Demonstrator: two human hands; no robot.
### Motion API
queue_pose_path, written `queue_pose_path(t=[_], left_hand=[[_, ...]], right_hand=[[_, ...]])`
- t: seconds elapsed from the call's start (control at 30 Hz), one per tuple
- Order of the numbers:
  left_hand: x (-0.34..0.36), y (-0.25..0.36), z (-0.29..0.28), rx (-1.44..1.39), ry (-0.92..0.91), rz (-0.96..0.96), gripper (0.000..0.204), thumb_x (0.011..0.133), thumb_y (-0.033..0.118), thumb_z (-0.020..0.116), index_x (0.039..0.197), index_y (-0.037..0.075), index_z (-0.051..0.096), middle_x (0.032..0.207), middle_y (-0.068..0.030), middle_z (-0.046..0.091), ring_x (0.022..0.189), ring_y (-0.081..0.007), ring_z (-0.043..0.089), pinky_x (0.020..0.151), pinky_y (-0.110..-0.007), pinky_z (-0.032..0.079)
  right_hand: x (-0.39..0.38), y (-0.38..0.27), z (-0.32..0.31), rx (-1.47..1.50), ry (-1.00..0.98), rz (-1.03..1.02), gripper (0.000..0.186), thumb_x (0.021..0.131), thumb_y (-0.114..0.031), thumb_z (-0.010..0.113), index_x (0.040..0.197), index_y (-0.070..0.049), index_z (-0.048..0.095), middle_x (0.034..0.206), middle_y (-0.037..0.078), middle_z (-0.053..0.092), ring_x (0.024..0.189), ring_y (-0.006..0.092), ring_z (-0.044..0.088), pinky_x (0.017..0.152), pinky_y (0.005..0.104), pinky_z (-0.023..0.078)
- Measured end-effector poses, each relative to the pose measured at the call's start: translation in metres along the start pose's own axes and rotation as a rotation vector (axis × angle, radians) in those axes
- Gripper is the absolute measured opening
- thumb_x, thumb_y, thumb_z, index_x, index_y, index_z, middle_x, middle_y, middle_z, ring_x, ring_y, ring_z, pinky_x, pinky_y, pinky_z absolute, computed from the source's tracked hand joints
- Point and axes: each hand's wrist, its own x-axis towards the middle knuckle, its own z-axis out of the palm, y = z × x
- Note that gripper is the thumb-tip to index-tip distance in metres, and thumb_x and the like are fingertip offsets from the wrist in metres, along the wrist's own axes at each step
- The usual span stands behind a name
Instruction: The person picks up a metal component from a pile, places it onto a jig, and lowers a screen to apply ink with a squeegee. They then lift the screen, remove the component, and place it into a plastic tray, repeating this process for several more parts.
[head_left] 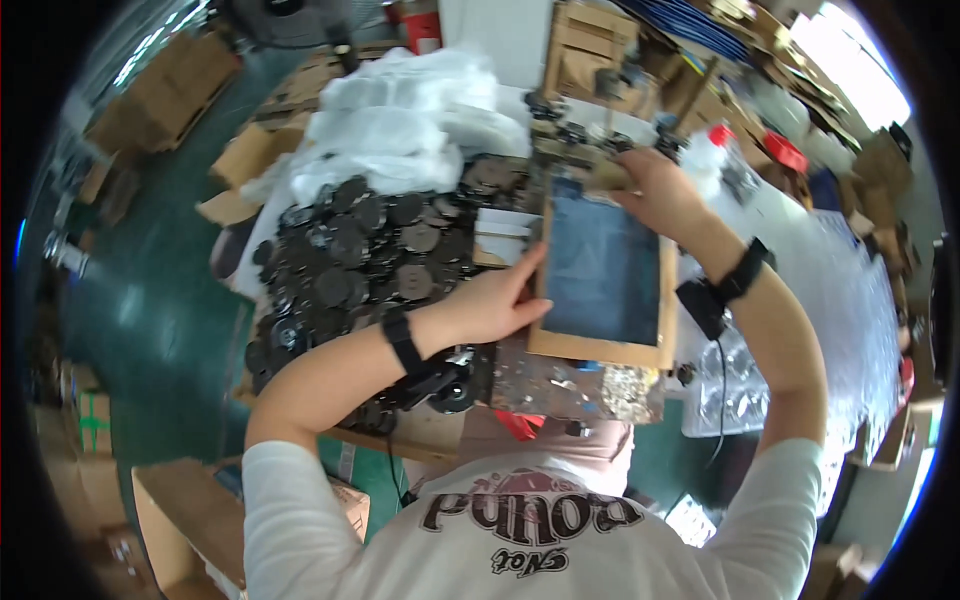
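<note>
A wood-framed printing screen (605,270) with dark blue mesh lies in front of me, slightly right of the middle. My left hand (495,302) touches its left rail, with thumb and forefinger spread apart. At the screen's far right corner, my right hand (655,195) is closed on a tan squeegee-like block (608,178), mostly hidden by the fingers and somewhat blurred. Left of the screen sits a small white box (503,236). A big heap of dark round parts (345,260) spreads beside my left forearm.
White foam-like bundles (400,115) are piled behind the heap. A stained board (560,388) shows below the screen's near edge. Clear plastic sheeting (835,300) and a clear tray (735,390) lie to the right. A bottle with a red cap (718,138) stands far right.
</note>
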Motion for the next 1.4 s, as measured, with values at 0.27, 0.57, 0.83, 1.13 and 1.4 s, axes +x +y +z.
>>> queue_pose_path(t=[0.27,0.57,0.83,1.13,1.4], left_hand=[[-0.001,0.005,-0.006,-0.057,-0.036,-0.054,0.075,0.089,0.03,0.056,0.143,0.003,0.01,0.082,-0.0148,0.065,0.071,-0.0293,0.062,0.065,-0.036,0.048],[0.001,0.003,-0.003,-0.067,-0.017,-0.047,0.075,0.089,0.029,0.056,0.143,0.003,0.011,0.08,-0.0145,0.065,0.071,-0.0293,0.062,0.065,-0.035,0.048],[-0.005,0.035,-0.031,-0.091,-0.034,-0.031,0.065,0.092,0.027,0.054,0.141,0.004,0.02,0.082,-0.0121,0.064,0.074,-0.0211,0.063,0.066,-0.031,0.049],[0.0,0.07,-0.066,-0.405,0.281,0.496,0.043,0.095,0.019,0.048,0.136,0.009,0.037,0.107,-0.0071,0.06,0.089,-0.0138,0.058,0.076,-0.028,0.048],[-0.022,0.01,-0.089,-0.119,0.155,0.062,0.037,0.091,0.019,0.055,0.125,0.006,0.049,0.108,-0.0078,0.06,0.097,-0.0189,0.056,0.084,-0.029,0.046]], right_hand=[[-0.007,-0.027,0.004,0.074,-0.146,-0.027,0.024,0.071,-0.014,0.069,0.091,-0.004,0.061,0.084,0.014,0.058,0.083,0.0336,0.057,0.075,0.0389,0.047],[-0.046,-0.054,-0.008,0.196,-0.229,-0.199,0.026,0.07,-0.013,0.069,0.093,-0.005,0.062,0.08,0.013,0.059,0.08,0.0323,0.058,0.072,0.0392,0.048],[0.002,0.023,-0.02,0.15,-0.042,0.158,0.033,0.078,-0.016,0.068,0.108,-0.006,0.059,0.089,0.01,0.064,0.079,0.0228,0.063,0.07,0.0313,0.05],[-0.078,0.124,-0.045,0.151,-0.125,0.416,0.038,0.084,-0.018,0.065,0.112,0.005,0.055,0.092,0.007,0.065,0.081,0.0171,0.062,0.073,0.0289,0.05],[-0.055,0.025,0.032,0.194,-0.413,0.251,0.045,0.079,-0.034,0.069,0.112,-0.005,0.058,0.103,0.012,0.063,0.093,0.0233,0.061,0.081,0.0356,0.049]])
